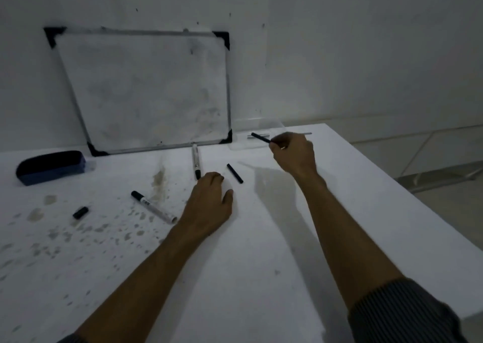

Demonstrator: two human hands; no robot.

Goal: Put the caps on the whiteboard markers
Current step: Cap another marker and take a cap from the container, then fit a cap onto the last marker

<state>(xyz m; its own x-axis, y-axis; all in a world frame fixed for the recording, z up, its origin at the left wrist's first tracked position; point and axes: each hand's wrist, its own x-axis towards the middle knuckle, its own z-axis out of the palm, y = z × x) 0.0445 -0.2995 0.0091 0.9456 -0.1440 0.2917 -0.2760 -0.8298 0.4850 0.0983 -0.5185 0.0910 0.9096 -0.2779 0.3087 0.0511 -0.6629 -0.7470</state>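
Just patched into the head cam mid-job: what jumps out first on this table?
The right hand, raised at the far right of the table, pinches a thin black stick. The left hand rests flat at centre, fingertips by a white marker. Behind, a smudged whiteboard leans on the wall.

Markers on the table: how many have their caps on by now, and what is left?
None looks finished. The right hand holds a thin black piece above the table; cap or pen, I cannot tell. The left hand touches one marker. A second marker lies alone, with a loose small cap and a long black cap unfitted.
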